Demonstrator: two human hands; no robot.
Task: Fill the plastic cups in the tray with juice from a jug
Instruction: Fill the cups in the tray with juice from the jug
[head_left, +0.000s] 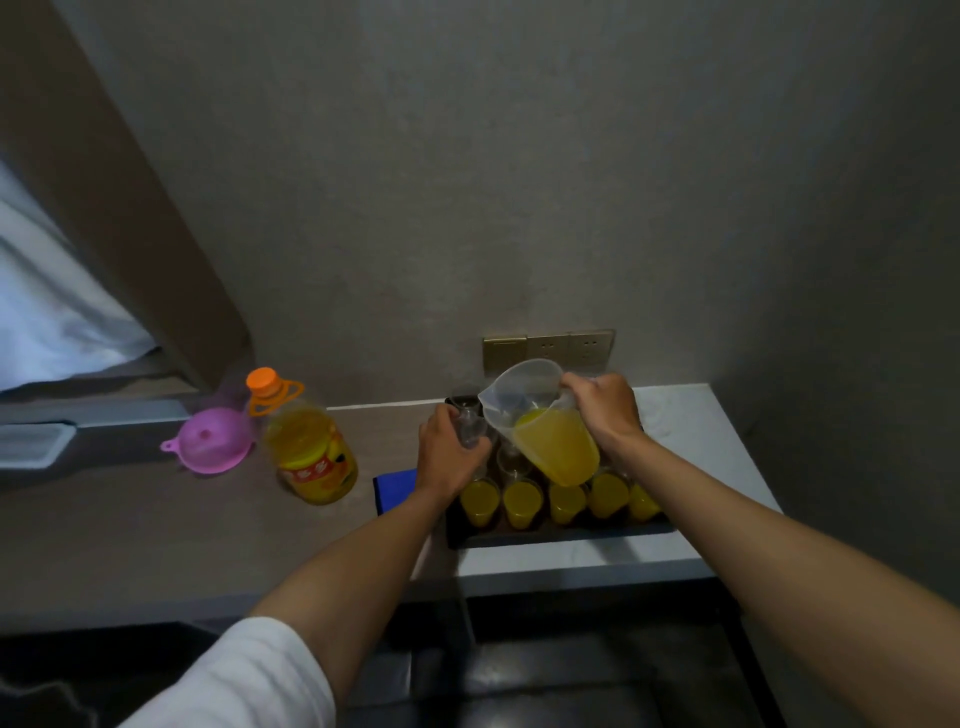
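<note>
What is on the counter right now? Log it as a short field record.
left hand: grips an empty clear cup over the tray
right hand: grips the jug by its handle, tilted toward the cup
jug: part full of juice
tray: front row of five filled cups; empty ones behind
beside tray: juice bottle, pink funnel, blue cloth
</note>
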